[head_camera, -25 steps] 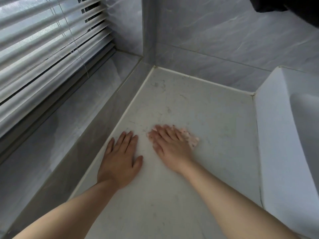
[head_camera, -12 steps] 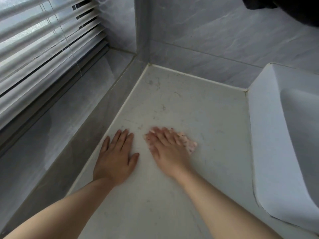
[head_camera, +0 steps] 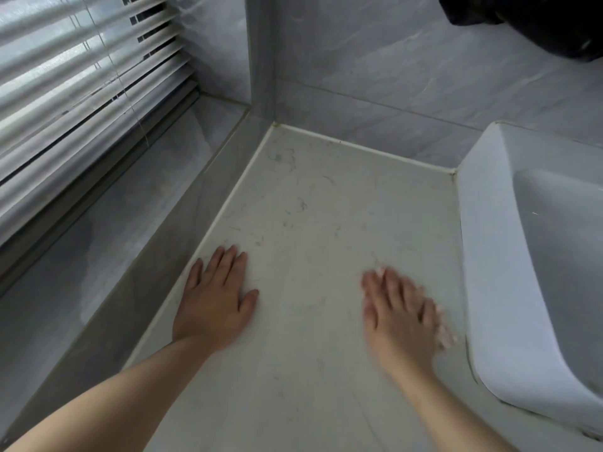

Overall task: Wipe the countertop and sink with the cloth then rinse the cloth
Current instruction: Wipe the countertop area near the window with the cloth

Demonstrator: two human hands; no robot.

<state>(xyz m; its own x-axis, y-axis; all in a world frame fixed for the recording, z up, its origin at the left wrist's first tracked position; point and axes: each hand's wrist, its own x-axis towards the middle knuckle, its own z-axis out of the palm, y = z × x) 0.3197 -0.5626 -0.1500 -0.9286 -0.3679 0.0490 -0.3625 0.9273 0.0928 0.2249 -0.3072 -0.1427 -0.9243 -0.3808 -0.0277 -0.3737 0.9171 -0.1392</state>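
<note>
Pink crumpled cloth lies under the right hand, whose straight fingers press it to the pale stone bench just beside the white ceramic sink. Left hand rests flat, fingers together. Bench wiping looks underway; sink and rinse remain.

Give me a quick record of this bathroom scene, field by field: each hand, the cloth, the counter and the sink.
left hand: flat on the countertop, fingers straight, near its left edge
right hand: pressing flat on the cloth, motion-blurred, close to the sink
cloth: pink, mostly hidden under the right hand
countertop: pale, faint marks toward the back corner
sink: white, right of the countertop
blinds: lowered, at left
</note>
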